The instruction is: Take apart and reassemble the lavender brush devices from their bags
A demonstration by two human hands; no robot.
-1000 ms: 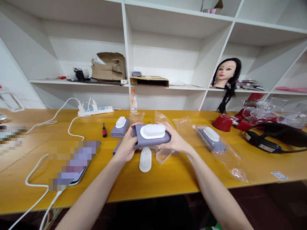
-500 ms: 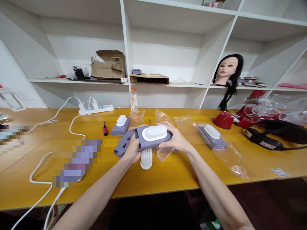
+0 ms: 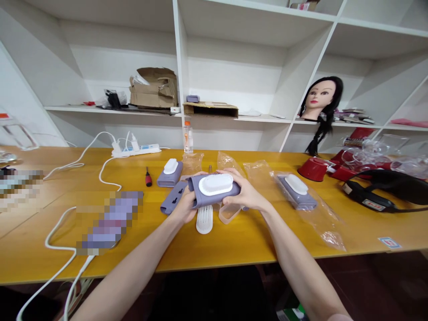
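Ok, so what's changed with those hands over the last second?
Only a small shift: the left hand has slid rightward along the lavender holder, uncovering more of the slotted lavender strap beside it. The right hand keeps its hold, and neither hand has let go. The white ribbed piece and the red-handled screwdriver stayed where they were.

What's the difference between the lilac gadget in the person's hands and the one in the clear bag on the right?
The held lilac gadget is lifted off the table; the bagged lilac gadget lies on it. The held gadget is bare, while the bagged gadget sits in a clear plastic bag. Both have a white oval top.
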